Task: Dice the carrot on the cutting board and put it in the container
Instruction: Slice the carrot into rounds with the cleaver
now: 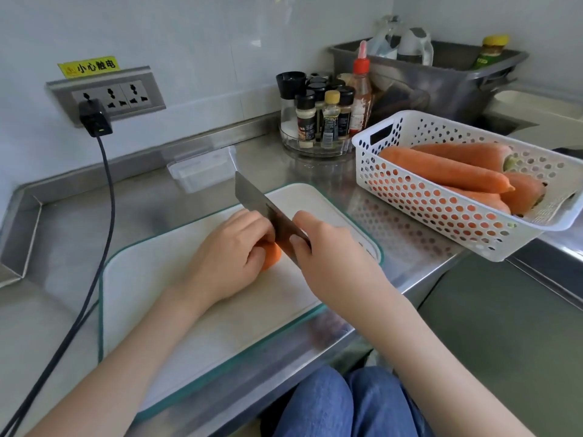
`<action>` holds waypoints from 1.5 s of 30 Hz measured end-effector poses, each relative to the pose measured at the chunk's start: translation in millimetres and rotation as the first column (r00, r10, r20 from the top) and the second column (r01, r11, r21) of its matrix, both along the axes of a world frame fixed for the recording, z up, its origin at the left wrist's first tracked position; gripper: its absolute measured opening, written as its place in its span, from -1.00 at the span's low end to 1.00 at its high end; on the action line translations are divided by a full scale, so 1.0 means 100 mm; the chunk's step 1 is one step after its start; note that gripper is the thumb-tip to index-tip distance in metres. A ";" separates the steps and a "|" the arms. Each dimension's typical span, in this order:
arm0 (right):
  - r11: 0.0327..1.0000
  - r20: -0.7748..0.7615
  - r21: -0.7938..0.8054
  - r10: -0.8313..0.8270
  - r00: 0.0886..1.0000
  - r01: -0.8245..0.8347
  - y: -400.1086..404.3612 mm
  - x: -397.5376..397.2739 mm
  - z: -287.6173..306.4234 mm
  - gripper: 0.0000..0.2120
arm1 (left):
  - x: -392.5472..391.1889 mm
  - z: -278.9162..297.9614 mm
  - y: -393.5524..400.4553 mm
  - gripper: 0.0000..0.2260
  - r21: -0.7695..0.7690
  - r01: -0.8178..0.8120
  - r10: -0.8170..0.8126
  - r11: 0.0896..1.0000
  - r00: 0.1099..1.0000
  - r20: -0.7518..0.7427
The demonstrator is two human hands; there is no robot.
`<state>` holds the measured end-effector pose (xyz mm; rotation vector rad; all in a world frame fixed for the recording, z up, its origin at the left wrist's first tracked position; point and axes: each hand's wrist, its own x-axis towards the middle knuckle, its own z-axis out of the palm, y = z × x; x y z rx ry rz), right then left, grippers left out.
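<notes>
1. Nearest the viewer, at 6 o'clock, a person's knees in blue jeans (344, 405) show below the steel counter (47, 310) edge.
2. A white cutting board (189, 310) with a teal rim lies at the centre of the counter.
3. The left hand (230, 257) rests on the board, fingers curled down over a carrot (272, 254). Only an orange end shows, poking out from under the fingertips toward 3 o'clock.
4. The right hand (331, 260) has its fingers clamped on the handle of a cleaver (268, 212). Its blade runs toward 11 o'clock, just beside the left knuckles and against the carrot's exposed end.
5. Beyond the board, at 12 o'clock, a clear plastic container (202, 171) sits against the wall.
6. At 2 o'clock, a white perforated basket (457, 212) holds whole carrots.
7. Behind it stands a rack of spice bottles (318, 121).
8. At 10 o'clock, a wall socket (107, 96) holds a black charger.
</notes>
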<state>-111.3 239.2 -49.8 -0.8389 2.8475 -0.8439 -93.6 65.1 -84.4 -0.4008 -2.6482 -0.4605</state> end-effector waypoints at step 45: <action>0.979 -0.338 0.144 -0.088 0.937 0.144 -0.02 -0.20 -0.08 -0.72 | 0.10 0.37 -0.01 -0.71 0.076 -0.028 0.047 0.997 0.965 -0.259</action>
